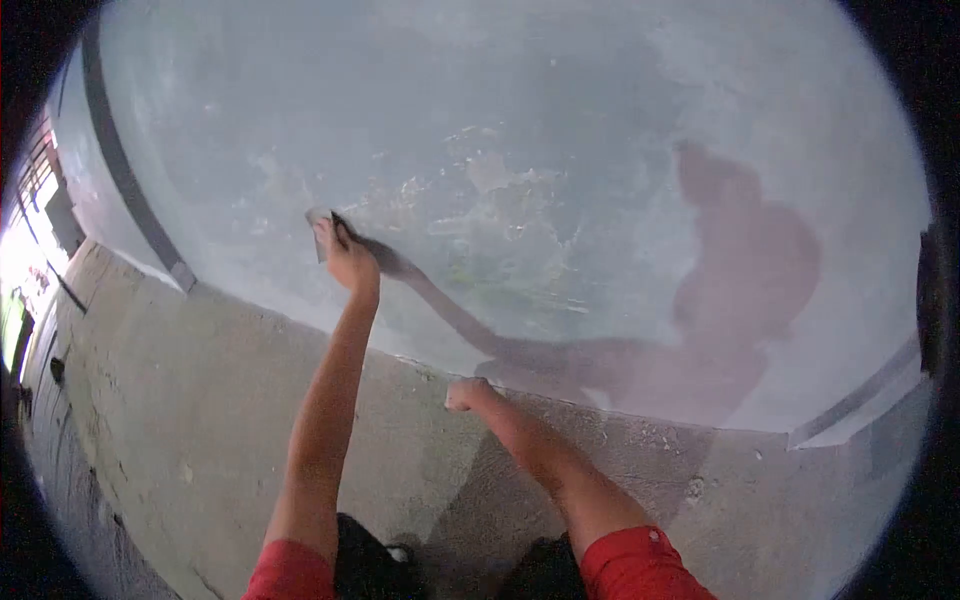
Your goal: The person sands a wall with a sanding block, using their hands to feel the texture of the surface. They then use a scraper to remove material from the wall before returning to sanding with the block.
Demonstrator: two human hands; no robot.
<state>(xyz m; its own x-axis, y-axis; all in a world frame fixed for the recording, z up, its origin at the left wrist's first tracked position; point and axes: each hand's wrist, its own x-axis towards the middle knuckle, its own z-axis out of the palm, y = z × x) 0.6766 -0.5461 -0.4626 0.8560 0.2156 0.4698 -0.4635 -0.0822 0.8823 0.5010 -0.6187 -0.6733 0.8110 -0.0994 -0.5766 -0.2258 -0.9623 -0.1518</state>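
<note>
My left hand [350, 258] is closed on a flat, thin greyish scraper or pad [318, 222], which is against the lower left part of the pale blue-grey wall [560, 120]. Rough, chipped patches mark the wall to the right of it. Near the wall's bottom edge, my right hand [468, 393] is closed in a fist, low and to the right of my left hand. Whether anything is inside that fist is hidden. Both arms come from short red sleeves.
A dusty concrete floor [180, 390] runs along the wall's foot. Dark vertical bands [120, 160] stand at the wall's left and lower right. A bright barred opening [40, 190] is at the far left. My shadow falls on the wall at the right.
</note>
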